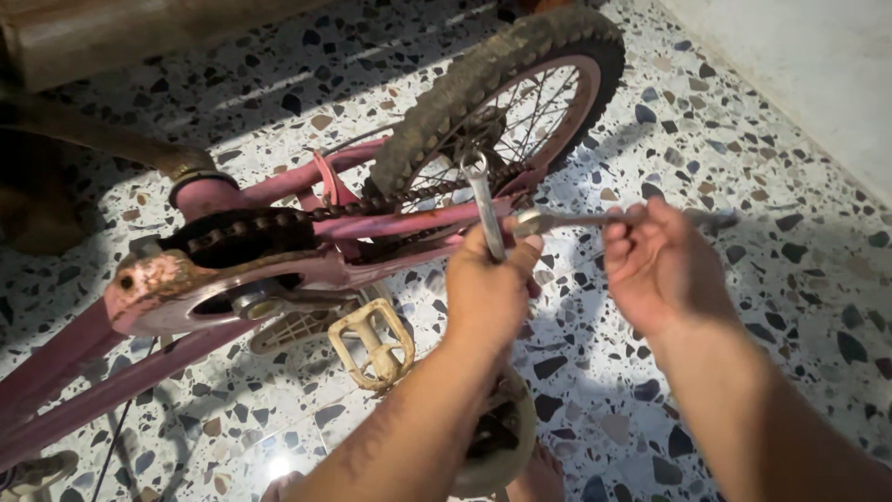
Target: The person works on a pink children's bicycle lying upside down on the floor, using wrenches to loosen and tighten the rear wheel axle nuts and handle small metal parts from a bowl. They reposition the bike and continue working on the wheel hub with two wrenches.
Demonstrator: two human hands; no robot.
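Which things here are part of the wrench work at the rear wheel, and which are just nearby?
In use: left hand, upright wrench, right hand, second wrench, rear wheel, pink frame.

Nearby only: chain, pedal, small side wheel, terrazzo floor.

Bicycle [279, 209] on its side on floor [743, 186]. Rear wheel [520, 84] behind both hands; pedal [373, 342] left of left hand [490, 288]. Right hand [662, 265] right of wrench [485, 204].

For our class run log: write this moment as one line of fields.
left hand: holds upright wrench | right hand: holds second wrench | both by rear wheel of pink bicycle | terrazzo floor
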